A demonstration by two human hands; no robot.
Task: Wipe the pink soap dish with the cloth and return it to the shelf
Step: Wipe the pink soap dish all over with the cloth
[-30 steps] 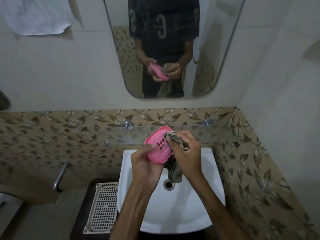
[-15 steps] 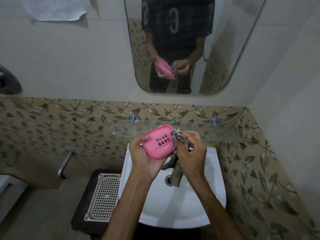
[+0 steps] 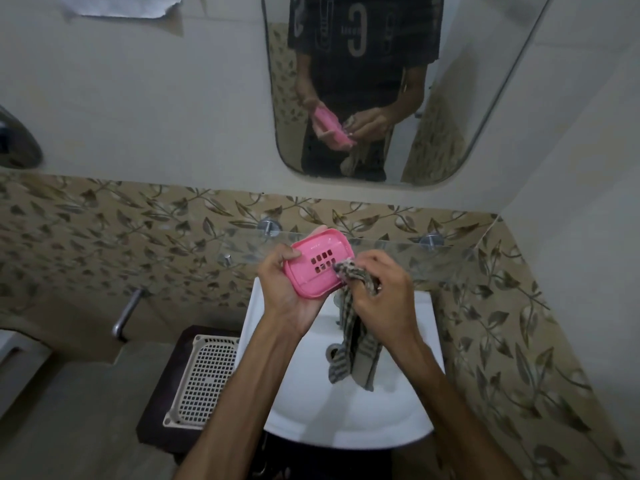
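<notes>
Your left hand (image 3: pixel 287 296) clasps the pink soap dish (image 3: pixel 318 266), tilted over the sink (image 3: pixel 412 403); your right hand (image 3: pixel 381 296) pinches the cloth (image 3: pixel 349 344) against its slotted face.

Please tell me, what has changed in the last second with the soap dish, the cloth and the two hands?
The left hand has turned the pink plastic soap dish, so its slotted face now shows more fully. The right hand has brought the bunched checked cloth lower along the dish's right edge. Both grips stayed, above the white basin; the glass shelf is unchanged.
</notes>
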